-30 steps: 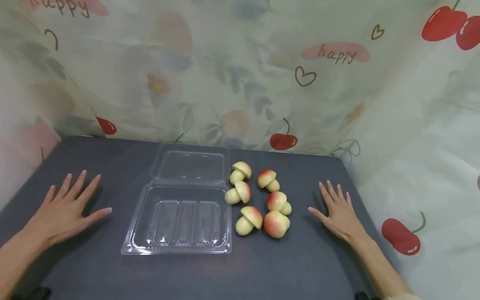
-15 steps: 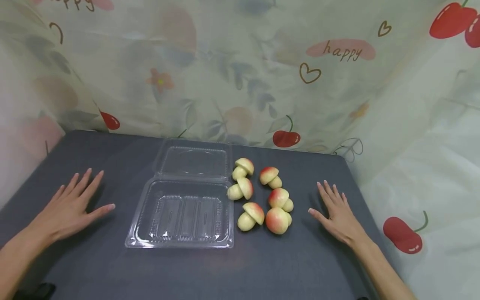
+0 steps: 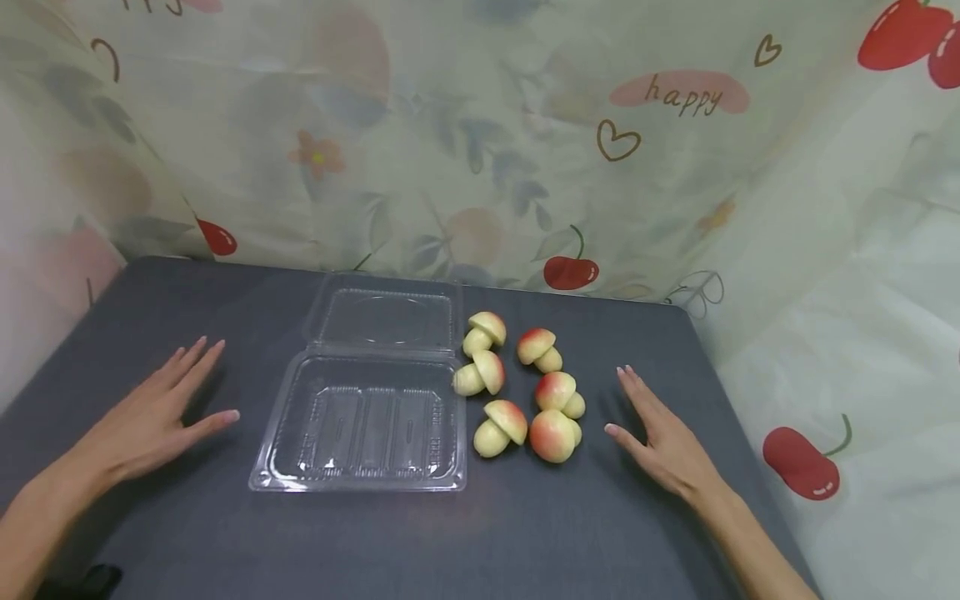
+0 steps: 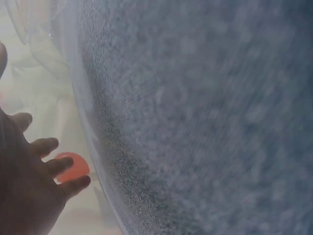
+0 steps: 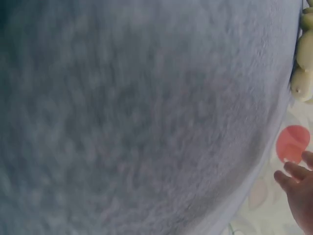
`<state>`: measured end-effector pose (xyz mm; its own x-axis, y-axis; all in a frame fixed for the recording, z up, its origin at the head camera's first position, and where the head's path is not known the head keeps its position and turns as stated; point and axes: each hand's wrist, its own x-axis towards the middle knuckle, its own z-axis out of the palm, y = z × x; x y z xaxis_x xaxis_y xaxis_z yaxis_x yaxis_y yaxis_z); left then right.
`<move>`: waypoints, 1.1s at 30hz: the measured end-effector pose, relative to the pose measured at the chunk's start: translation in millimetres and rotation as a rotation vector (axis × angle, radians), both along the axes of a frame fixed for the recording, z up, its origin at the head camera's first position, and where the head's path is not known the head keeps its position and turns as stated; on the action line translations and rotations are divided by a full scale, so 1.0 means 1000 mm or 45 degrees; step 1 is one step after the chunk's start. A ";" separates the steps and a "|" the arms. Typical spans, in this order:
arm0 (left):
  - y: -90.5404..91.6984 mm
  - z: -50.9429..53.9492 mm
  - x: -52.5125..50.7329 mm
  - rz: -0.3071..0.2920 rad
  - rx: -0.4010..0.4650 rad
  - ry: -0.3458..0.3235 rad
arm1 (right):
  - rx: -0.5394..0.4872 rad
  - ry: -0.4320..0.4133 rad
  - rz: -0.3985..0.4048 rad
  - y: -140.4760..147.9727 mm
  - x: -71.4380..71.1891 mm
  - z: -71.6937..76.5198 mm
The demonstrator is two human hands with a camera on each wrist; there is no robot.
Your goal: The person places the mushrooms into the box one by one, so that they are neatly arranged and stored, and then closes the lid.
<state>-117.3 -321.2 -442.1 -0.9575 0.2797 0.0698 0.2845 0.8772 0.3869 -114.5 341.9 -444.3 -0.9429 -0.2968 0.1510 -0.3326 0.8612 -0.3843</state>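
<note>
A clear plastic box (image 3: 367, 433) sits on the dark grey surface (image 3: 570, 533), left of its middle. Its lid (image 3: 384, 321) is joined along the back rim and lies folded back toward the far edge of the surface. Inside the box only its own ribbed bottom shows.

Six mushrooms, pale with red-tinged caps, lie tilted between the box and the right edge of the surface, in two rough columns. Nearest the box, the far mushroom (image 3: 484, 334) is just beside the lid, and the next mushroom (image 3: 480, 373) has its stem end at the box's right rim; whether it touches cannot be told. The near mushroom (image 3: 501, 429) lies apart from these two. In the other column, one mushroom (image 3: 540, 349) is farthest back, while a second mushroom (image 3: 561, 393) and a third mushroom (image 3: 553, 436) sit close against each other.

The left hand (image 3: 150, 421) is near the left edge of the surface, beside the box but apart from it, fingers stretched out, released and holding nothing. The right hand (image 3: 663, 442) is toward the right edge, near the mushrooms, its fingers likewise extended and free. Whether either palm touches the surface is unclear.

Behind the far edge hangs a printed curtain (image 3: 450, 125) with cherries and "happy" lettering.
</note>
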 end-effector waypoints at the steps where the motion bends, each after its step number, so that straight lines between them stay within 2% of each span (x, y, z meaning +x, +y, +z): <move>1: 0.001 0.001 0.001 -0.005 0.014 -0.004 | -0.011 0.008 0.007 -0.002 0.001 0.000; 9: 0.006 0.005 0.007 -0.050 0.128 -0.067 | -0.066 0.077 0.112 -0.015 0.007 -0.002; 17: 0.017 0.011 0.005 -0.082 0.256 -0.123 | -0.173 0.115 0.164 -0.024 0.009 -0.001; 24: 0.027 0.016 0.005 -0.113 0.313 -0.174 | -0.279 0.070 0.188 -0.029 0.014 0.001; 30: 0.034 0.020 0.005 -0.150 0.279 -0.187 | -0.317 -0.008 0.234 -0.033 0.019 0.001; 33: 0.038 0.020 0.003 -0.186 0.307 -0.204 | -0.351 -0.047 0.220 -0.035 0.020 0.001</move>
<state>-114.3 -283.6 -422.4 -0.9126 0.4089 0.0023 0.3194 0.7093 0.6284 -94.2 307.2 -443.2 -0.8885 -0.4057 0.2146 -0.4463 0.6549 -0.6099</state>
